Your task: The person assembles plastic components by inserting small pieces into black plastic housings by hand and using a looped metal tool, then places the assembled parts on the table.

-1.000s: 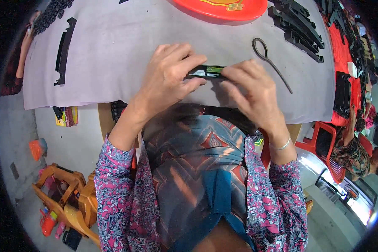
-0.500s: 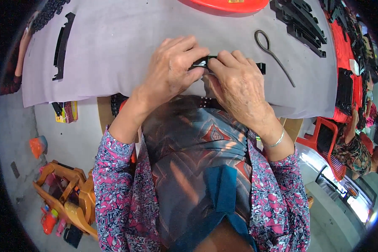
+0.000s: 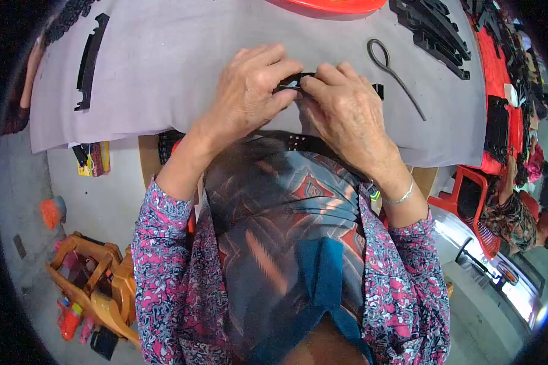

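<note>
Both hands meet over the cloth-covered table, close to its front edge. My left hand (image 3: pixel 249 88) pinches one end of a black plastic strip (image 3: pixel 379 91), thumb and fingers closed on it. Around the middle of the same strip my right hand (image 3: pixel 350 112) is closed, and the far right end pokes out beyond its fingers. A shiny, pale spot shows on the piece between the two hands. Most of the strip is covered by my fingers. To the right lies a dark metal rod (image 3: pixel 397 79) with a looped end, touched by neither hand.
A similar black strip (image 3: pixel 90 64) lies at the left of the table (image 3: pixel 164 67). More black strips (image 3: pixel 432 36) are piled at the far right. A red basin (image 3: pixel 335 6) sits at the back. Another person (image 3: pixel 508 213) is beyond a red chair (image 3: pixel 469 201).
The view has shifted slightly, so the table things appear a little higher. Both hands keep their grip on the black strip, with only small finger movement.
</note>
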Tool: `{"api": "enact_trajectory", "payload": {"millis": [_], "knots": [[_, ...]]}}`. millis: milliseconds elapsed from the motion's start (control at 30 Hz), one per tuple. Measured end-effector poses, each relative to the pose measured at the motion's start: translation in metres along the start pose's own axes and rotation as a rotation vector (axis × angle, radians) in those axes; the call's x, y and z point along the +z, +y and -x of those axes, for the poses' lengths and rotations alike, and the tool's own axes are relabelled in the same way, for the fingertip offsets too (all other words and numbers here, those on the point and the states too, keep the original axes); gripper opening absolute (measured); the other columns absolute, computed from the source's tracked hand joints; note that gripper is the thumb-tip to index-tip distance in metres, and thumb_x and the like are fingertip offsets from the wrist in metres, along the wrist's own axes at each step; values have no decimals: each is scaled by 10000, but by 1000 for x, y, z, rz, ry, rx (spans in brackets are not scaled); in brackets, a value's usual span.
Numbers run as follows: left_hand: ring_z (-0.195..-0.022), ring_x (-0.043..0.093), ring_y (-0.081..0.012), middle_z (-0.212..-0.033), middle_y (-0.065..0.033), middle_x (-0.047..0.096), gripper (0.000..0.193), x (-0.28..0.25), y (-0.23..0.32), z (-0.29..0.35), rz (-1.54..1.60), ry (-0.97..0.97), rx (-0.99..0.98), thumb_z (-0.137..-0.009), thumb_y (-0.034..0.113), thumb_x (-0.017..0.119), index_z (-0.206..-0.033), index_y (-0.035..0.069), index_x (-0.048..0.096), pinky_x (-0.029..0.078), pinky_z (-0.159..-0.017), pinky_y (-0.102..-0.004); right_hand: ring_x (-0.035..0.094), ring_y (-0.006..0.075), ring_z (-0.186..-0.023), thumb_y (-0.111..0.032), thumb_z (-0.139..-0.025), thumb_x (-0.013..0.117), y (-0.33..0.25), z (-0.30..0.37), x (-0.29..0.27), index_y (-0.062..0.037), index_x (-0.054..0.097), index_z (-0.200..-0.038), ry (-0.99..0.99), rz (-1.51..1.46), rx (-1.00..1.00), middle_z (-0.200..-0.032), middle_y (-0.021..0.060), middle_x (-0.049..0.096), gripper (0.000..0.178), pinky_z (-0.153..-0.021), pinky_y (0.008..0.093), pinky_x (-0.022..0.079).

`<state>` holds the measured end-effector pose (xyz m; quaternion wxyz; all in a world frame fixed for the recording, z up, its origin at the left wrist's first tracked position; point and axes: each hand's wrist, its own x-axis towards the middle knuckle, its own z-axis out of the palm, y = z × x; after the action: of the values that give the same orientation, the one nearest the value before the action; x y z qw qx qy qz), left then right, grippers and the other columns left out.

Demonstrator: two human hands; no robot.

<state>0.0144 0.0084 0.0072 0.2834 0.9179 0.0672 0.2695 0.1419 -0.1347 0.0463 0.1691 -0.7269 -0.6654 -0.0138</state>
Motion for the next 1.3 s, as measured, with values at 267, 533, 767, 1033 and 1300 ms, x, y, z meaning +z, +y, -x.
{"api": "enact_trajectory", "payload": {"millis": [267,533,767,1033,1300], "knots": [[-843,568,-320,-892,-98,560,362,1,0,1,-40,36,25,-721,178,795,-1035,47,672,441,-734,-404,608,298,-839,-70,-779,695,12,8,-5,-23,682,-947,63,-334,48,-868,103,619,175,-723,406,509],[-862,591,-262,-857,-66,562,306,-2,2,0,-27,-21,-13,-707,172,781,-969,64,665,419,-764,-398,657,154,-833,-77,-872,708,68,35,-25,8,702,-979,452,-457,413,-920,93,704,136,-761,292,518],[-865,590,-250,-851,-60,558,295,-2,2,0,-39,-9,3,-713,158,776,-971,70,665,421,-790,-405,674,282,-855,-130,-884,677,100,34,-25,-23,680,-1068,331,-156,529,-963,139,688,212,-775,365,536],[-900,600,-239,-889,-49,567,328,-2,7,-4,-82,30,66,-706,147,789,-996,80,652,416,-860,-403,609,385,-925,-14,-809,641,101,28,-15,-35,632,-1120,115,47,354,-958,170,629,312,-776,454,510],[-928,612,-244,-926,-67,574,312,4,21,-17,-71,-42,82,-719,125,788,-990,79,639,447,-860,-400,628,317,-854,-14,-781,632,108,20,-25,-42,588,-1122,-121,-6,479,-933,172,619,345,-744,417,504]]}}
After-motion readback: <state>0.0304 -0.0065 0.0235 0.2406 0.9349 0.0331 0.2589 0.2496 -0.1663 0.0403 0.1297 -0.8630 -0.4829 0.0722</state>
